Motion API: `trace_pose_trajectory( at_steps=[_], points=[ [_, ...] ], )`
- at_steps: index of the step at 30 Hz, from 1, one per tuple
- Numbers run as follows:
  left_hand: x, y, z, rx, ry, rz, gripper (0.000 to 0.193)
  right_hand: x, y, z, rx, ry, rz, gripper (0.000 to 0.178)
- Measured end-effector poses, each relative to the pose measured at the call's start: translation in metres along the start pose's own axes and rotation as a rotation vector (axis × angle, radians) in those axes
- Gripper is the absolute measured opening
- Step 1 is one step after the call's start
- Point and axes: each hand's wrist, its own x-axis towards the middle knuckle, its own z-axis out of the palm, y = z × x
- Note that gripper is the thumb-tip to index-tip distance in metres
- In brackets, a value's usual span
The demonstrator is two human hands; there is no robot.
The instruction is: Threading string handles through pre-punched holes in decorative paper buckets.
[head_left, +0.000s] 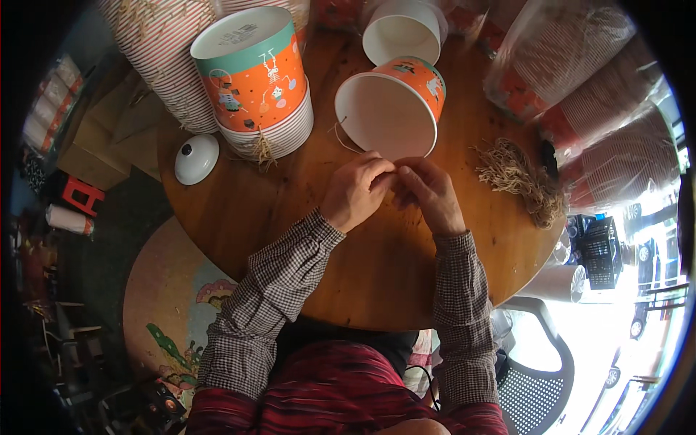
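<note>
An orange paper bucket (428, 90) with a white inside lies on its side on the wooden table, its mouth toward me. A thin twine cord (346, 139) comes out through its wall near the rim and runs down to my left hand (357, 192). That hand is closed in a pinch on the cord. My right hand (435, 194) meets it fingertip to fingertip, thumb and forefinger pressed together; what lies between them is too small to make out. Both hands are just in front of the bucket's rim.
Upside-down buckets (254, 80) are stacked at the left, beside a white lid (196, 159) with a dark knob. Another white tub (402, 36) lies behind. A bundle of twine cords (518, 177) rests at the right, near plastic-wrapped bucket stacks (616, 152). A chair (540, 370) stands lower right.
</note>
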Motion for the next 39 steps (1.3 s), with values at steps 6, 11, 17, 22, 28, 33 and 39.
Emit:
trace_pose_trajectory(
  at_steps=[6, 11, 17, 22, 28, 33, 39],
  points=[
    [0.004, 0.002, -0.004, -0.001, -0.023, -0.009, 0.006, -0.001, 0.001, -0.01, -0.104, -0.047, 0.079, 0.021],
    [0.002, -0.018, 0.0, -0.411, 0.129, -0.237, 0.018, 0.001, -0.004, -0.004, -0.111, 0.074, 0.075, 0.014],
    [0.009, 0.003, -0.011, -0.401, -0.048, -0.718, 0.034, -0.002, -0.007, -0.005, -0.114, 0.041, 0.032, 0.014],
    [0.001, -0.009, -0.008, -0.272, -0.153, -0.51, 0.033, -0.001, -0.008, -0.004, -0.172, 0.022, 0.025, 0.014],
    [-0.001, -0.009, -0.004, -0.25, -0.058, -0.326, 0.019, 0.002, 0.0, -0.004, -0.198, 0.041, -0.005, 0.012],
    [0.001, 0.001, -0.003, -0.149, -0.073, -0.294, 0.012, 0.004, 0.008, -0.005, -0.244, 0.086, -0.118, 0.012],
    [-0.001, -0.006, 0.001, -0.125, -0.007, -0.207, 0.008, 0.01, 0.019, -0.007, -0.316, 0.118, -0.257, 0.011]
  ],
)
